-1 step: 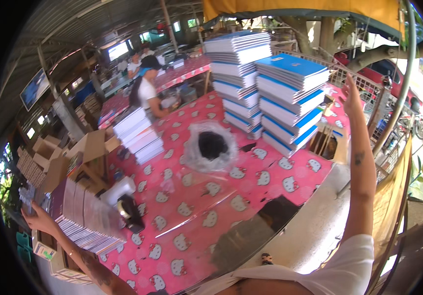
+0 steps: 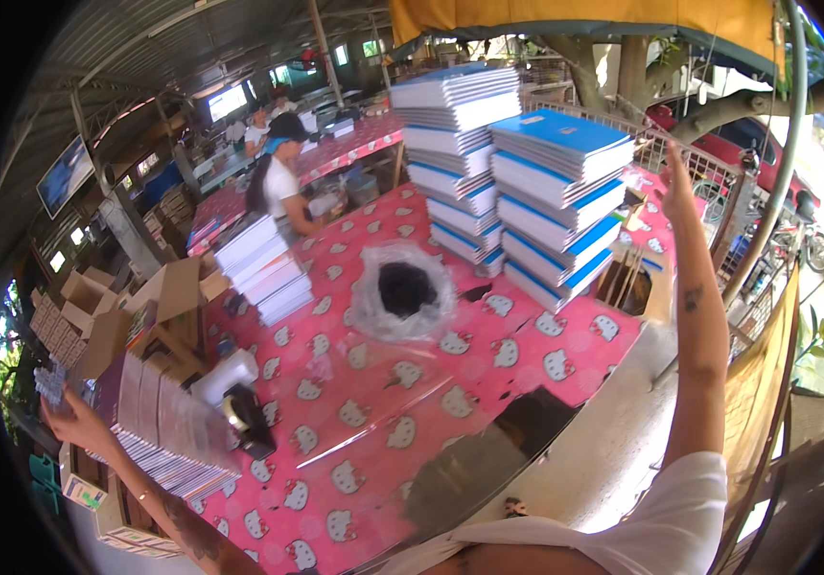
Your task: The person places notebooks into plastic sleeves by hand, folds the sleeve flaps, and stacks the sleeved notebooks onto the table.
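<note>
My two arms are spread wide apart. At the far left my left hand [image 2: 81,425] is open, fingers apart, beside a row of packed books [image 2: 162,422] standing on the table's left end. At the upper right my right hand [image 2: 683,192] is raised and open, fingers stretched upward, holding nothing. To its left stand two tall stacks of blue-covered books, the nearer stack [image 2: 560,206] and the farther stack [image 2: 455,158]. A clear plastic bag [image 2: 373,311] with a dark opening lies mid-table, with clear plastic sheeting [image 2: 373,422] spread in front of it.
A pink patterned cloth [image 2: 330,527] covers the table. A black tape dispenser [image 2: 249,422], a leaning book stack [image 2: 263,268] and open cardboard boxes [image 2: 177,297] stand left. Across the table a person [image 2: 284,182] in a cap handles something pale. A metal pole [image 2: 786,182] rises at right.
The whole view has shifted very slightly. My hands stay open and spread apart; nothing on the table has visibly moved.
</note>
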